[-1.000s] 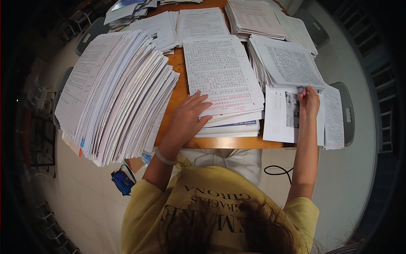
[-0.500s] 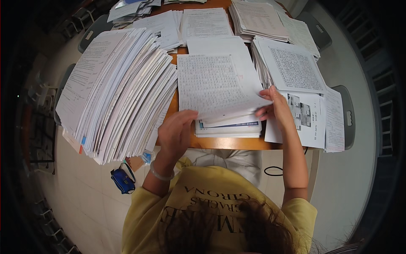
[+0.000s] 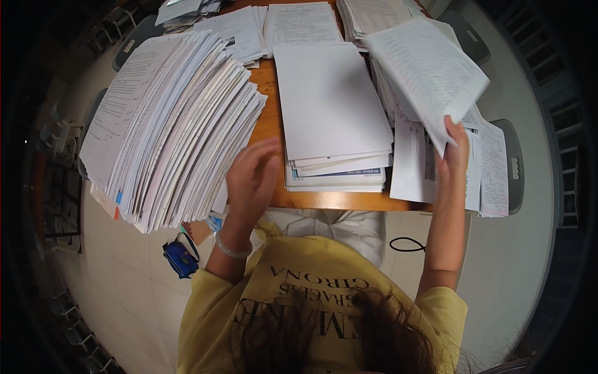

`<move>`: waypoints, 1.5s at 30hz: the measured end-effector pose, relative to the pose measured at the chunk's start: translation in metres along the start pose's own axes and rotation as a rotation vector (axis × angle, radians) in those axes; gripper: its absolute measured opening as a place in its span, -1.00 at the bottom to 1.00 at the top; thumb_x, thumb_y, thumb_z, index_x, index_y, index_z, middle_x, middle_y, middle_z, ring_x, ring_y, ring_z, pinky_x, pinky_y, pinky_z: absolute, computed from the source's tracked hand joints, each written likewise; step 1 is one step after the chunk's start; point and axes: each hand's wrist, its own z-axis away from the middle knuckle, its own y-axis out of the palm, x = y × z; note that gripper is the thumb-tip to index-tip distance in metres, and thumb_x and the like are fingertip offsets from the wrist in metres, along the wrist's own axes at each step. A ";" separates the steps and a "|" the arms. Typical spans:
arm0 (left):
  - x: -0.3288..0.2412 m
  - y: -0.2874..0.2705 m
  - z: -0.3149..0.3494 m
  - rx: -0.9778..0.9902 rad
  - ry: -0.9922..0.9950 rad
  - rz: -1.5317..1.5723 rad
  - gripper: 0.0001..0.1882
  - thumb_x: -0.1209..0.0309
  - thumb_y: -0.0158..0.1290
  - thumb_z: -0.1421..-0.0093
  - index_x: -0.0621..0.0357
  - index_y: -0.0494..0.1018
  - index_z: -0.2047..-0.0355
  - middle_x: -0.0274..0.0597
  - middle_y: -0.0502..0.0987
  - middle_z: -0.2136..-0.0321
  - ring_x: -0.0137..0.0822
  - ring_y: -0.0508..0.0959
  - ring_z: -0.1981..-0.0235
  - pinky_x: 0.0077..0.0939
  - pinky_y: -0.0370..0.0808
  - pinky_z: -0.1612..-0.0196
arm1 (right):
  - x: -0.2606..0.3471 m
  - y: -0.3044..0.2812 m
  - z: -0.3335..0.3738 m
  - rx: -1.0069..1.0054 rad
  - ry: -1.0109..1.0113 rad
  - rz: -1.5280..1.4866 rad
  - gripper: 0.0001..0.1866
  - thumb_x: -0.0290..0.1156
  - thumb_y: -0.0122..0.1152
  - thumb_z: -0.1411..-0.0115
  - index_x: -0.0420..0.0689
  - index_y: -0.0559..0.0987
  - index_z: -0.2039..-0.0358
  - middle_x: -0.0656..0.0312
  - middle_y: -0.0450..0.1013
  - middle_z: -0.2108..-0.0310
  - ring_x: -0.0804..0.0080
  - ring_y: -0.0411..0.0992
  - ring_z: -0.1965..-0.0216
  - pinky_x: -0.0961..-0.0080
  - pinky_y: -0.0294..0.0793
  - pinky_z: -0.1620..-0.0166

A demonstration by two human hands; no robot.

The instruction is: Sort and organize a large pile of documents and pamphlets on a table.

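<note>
My right hand (image 3: 455, 149) pinches the lower corner of a sheet of paper (image 3: 430, 71) covered in handwriting. The sheet is lifted and curved, above the papers on the right side. In the middle of the table lies a stack of papers (image 3: 327, 103) with a blank white sheet on top. My left hand (image 3: 252, 181) hovers between this stack and a tall, fanned-out pile of papers (image 3: 180, 134) on the left. Nothing is in its loosely stretched fingers.
Further paper piles (image 3: 302, 23) stand along the far side of the wooden table (image 3: 311, 199). Printed sheets (image 3: 494, 168) lie at the right edge, by a grey chair (image 3: 514, 165). A blue pouch (image 3: 181, 257) is below the table at the left.
The handwritten sheet has come off the middle stack and moved right and away in my right hand, baring a blank sheet. My left hand has let go of its near edge.
</note>
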 end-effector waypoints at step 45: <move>-0.023 0.014 -0.056 -0.269 0.157 0.198 -0.59 0.57 -0.01 -0.13 0.26 0.25 -0.01 -0.04 0.34 -0.01 -0.23 0.37 -0.03 -0.37 0.31 -0.07 | -0.016 0.063 0.006 0.509 -0.294 0.748 -0.82 -0.41 0.26 -0.04 -0.25 0.58 0.37 0.23 0.51 0.33 0.49 0.45 0.36 0.54 0.45 0.31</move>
